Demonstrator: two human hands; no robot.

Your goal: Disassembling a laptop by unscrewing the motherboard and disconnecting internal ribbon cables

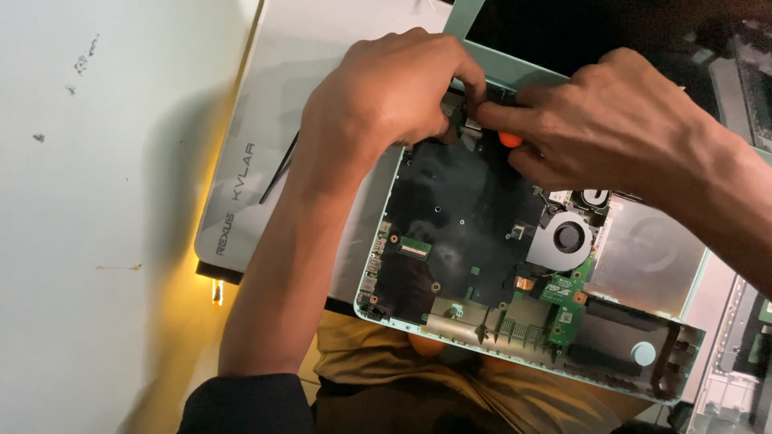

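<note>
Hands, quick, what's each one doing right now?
Left hand: fingers curled at the laptop's hinge corner; what it holds cannot be told.
Right hand: closed on an orange-handled tool.

The opened laptop shell [376, 277] has a pale mint-green plastic rim, and its circuit board [462, 217] is mostly covered in black film with small green patches showing at the edges. The round cooling fan [569, 238] is light grey around a dark hub. A bright orange tool handle [510, 139] peeks out under the right hand [611, 120]. The flat mat [249, 161] under the left hand [386, 92] is off-white with grey lettering (warm yellow light glows at its lower corner). The desk surface [88, 241] is plain whitish, faintly speckled.
</note>
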